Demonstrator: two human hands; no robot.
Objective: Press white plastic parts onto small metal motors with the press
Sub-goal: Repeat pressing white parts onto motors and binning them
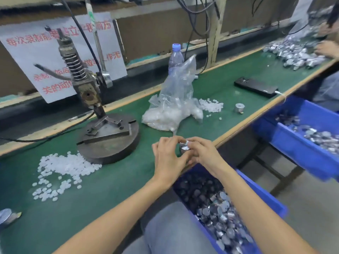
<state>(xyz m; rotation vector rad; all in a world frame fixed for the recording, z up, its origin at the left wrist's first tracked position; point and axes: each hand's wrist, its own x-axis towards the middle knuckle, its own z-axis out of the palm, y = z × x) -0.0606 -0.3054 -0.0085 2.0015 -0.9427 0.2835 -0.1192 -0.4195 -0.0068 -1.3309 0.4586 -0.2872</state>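
Observation:
Both my hands meet near the bench's front edge, right of the press. My right hand (202, 152) grips a small metal motor (185, 148) from the right. My left hand (167, 154) pinches a white plastic part (187, 143) on top of that motor. The hand press (86, 83) stands at the back left on a round steel base (110, 142), its fixture bare. A pile of white plastic parts (60, 169) lies on the green mat left of the base. More motors fill a blue bin (216, 208) below my right forearm.
A clear bag of white parts (174, 109) and a water bottle (176, 55) stand behind my hands. A lone motor (239, 107) and a black phone (255, 86) lie to the right. A second blue bin (297, 136) and another person's hands (325, 48) over a motor heap (295, 54) are at far right.

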